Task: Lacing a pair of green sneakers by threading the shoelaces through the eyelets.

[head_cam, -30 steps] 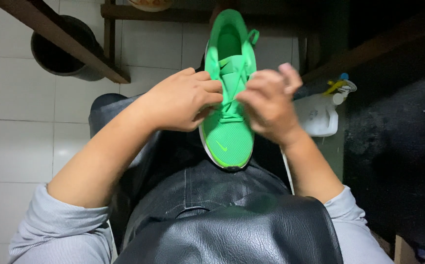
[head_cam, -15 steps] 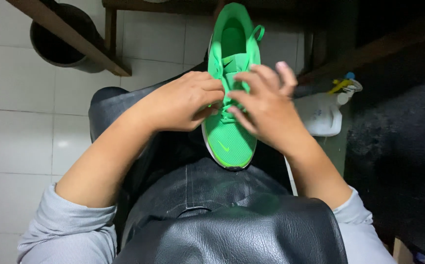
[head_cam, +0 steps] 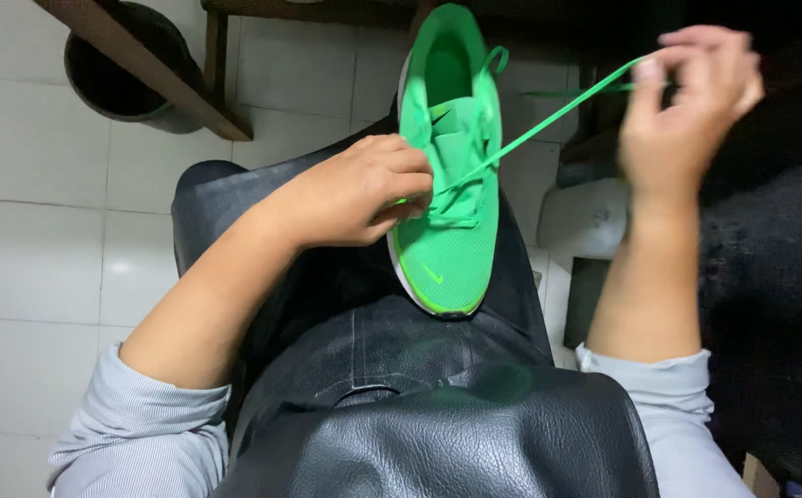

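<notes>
So the person is sitting down with a bright green sneaker lying on their lap, sole down on the dark trousers, toe end toward their body and the heel opening pointing away.

The left hand is curled over the left side of the shoe, right around the lace area. Fingers are bent and closed together, pressing on the shoe's upper near the eyelets; it looks like it's steadying the shoe, though I can't tell if it's also pinching a bit of lace under the fingertips.

The right hand is lifted up and off to the right, well apart from the shoe. Thumb and fingers are pinched shut on the end of a green lace, which runs in a taut straight line from that pinch down and left to the eyelets just beside the left hand's fingertips. The hand is a bit blurred, so the exact finger placement is hard to make out.

Nearer the person than the left hand's grip there's a black leather apron covering the lap. Beyond and left of that grip there's a dark round bucket on the white tiled floor, partly under a brown wooden beam. Under the raised right hand sits a whitish container. Both grey sleeves are pushed up.
</notes>
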